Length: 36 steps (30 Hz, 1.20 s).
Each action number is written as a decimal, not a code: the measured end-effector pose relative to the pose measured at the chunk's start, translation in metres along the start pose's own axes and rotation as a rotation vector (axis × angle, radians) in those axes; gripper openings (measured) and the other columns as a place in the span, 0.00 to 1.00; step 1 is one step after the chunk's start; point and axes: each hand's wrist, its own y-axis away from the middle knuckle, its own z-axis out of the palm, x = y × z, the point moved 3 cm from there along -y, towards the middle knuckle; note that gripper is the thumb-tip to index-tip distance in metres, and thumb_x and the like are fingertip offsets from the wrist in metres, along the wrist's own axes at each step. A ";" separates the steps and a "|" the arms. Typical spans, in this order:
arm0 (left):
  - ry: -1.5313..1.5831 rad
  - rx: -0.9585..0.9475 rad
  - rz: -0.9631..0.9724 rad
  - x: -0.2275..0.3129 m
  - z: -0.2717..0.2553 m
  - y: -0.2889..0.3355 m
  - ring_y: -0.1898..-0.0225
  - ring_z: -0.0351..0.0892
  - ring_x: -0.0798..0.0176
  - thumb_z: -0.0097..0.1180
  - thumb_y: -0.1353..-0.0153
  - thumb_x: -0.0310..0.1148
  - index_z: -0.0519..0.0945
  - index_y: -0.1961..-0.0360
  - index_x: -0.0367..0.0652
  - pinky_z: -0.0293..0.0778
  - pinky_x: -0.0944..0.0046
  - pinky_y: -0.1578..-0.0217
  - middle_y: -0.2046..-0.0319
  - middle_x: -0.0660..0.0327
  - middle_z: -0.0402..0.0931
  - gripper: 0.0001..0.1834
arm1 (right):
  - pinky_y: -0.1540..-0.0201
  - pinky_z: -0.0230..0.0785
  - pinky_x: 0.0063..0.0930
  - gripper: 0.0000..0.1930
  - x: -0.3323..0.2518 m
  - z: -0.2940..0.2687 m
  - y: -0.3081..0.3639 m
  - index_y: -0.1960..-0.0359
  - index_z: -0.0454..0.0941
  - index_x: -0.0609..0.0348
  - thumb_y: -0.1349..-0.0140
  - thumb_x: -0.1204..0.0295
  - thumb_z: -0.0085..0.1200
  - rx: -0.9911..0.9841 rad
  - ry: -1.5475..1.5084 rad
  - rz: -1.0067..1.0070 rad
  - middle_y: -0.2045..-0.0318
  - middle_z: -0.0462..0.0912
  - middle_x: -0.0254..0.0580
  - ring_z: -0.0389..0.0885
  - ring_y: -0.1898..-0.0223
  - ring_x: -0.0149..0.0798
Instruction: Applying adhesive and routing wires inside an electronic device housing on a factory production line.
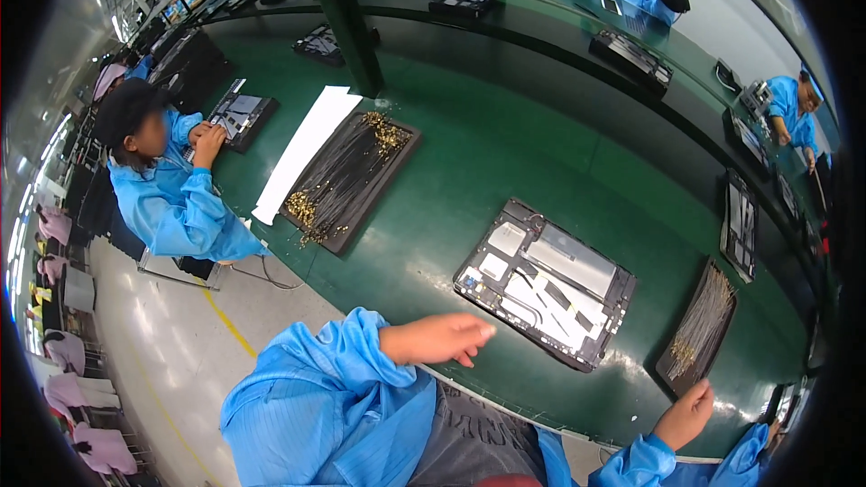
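An opened flat device [546, 281] with a dark frame, grey and white inner parts and black strips lies on the green bench in front of me. My left hand [442, 339] rests flat at the bench's near edge, fingers together, holding nothing, a short way left of the device. My right hand [687, 412] sits at the near edge on the right, below a dark tray of thin cables with gold ends [695, 328]; whether it holds anything is unclear. Both sleeves are blue.
A larger dark tray of gold-tipped cables [347, 179] and a white sheet [302, 151] lie to the left. A person in blue [167, 189] works on another device [239, 115] beside it. A green post [347, 22] stands behind. More devices and workers line the far side.
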 end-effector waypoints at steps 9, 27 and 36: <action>-1.031 -0.186 0.957 0.030 0.077 0.006 0.64 0.69 0.50 0.47 0.47 0.32 0.68 0.58 0.34 0.65 0.60 0.63 0.68 0.50 0.70 0.16 | 0.76 0.61 0.17 0.08 -0.096 0.052 0.098 0.70 0.70 0.62 0.45 0.70 0.44 -1.186 -0.798 0.333 0.76 0.72 0.37 0.67 0.78 0.25; -1.486 0.234 1.092 0.021 0.089 -0.039 0.59 0.64 0.52 0.54 0.58 0.24 0.73 0.71 0.42 0.58 0.52 0.53 0.69 0.61 0.70 0.09 | 0.74 0.61 0.16 0.14 -0.082 0.074 0.069 0.64 0.67 0.63 0.45 0.64 0.44 -0.688 -1.227 0.770 0.75 0.72 0.39 0.67 0.77 0.26; -1.542 0.222 1.058 0.024 0.087 -0.040 0.60 0.67 0.53 0.54 0.58 0.24 0.73 0.70 0.43 0.58 0.54 0.53 0.70 0.62 0.71 0.10 | 0.66 0.65 0.21 0.12 -0.078 0.084 0.097 0.61 0.63 0.65 0.41 0.68 0.38 -0.298 -1.152 0.091 0.63 0.74 0.46 0.71 0.70 0.30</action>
